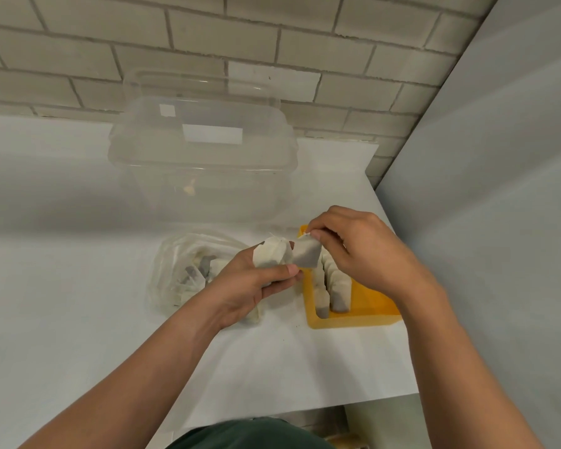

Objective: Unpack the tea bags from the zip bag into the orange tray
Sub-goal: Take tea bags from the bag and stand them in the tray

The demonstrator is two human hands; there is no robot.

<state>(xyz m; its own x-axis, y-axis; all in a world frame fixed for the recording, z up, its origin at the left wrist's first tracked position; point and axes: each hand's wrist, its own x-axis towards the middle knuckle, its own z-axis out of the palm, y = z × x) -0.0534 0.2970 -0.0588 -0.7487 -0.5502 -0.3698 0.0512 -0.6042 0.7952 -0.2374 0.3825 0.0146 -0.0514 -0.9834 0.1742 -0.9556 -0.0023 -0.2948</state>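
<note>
The clear zip bag (178, 273) lies on the white table, with several tea bags still inside. My left hand (250, 286) is shut on a small bunch of tea bags (269, 254) just right of the zip bag. My right hand (360, 247) pinches the top corner of one tea bag (306, 256) beside that bunch, over the left rim of the orange tray (370, 306). Several tea bags (334, 283) stand upright in rows inside the tray.
A large clear plastic box (201, 163) with a lid stands behind the zip bag against the tiled wall. A grey wall panel (499, 222) rises close to the tray's right side. The table's front edge (305, 413) runs near my body.
</note>
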